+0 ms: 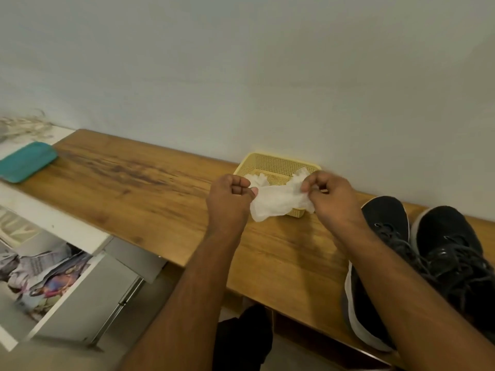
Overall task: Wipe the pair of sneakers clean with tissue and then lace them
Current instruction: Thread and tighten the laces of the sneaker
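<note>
A thin white tissue sheet (278, 202) hangs stretched between the left hand (229, 200) and the right hand (330, 195), each pinching one end, just in front of a pale yellow perforated plastic basket (278, 163) on the brown wooden tabletop (139, 183); the right forearm hides part of the two black white-soled sneakers (442, 253), and the frame's edge cuts them off.

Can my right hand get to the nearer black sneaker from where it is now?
Probably yes: the right hand hovers just left of the nearer sneaker with nothing between, but it pinches the tissue.
</note>
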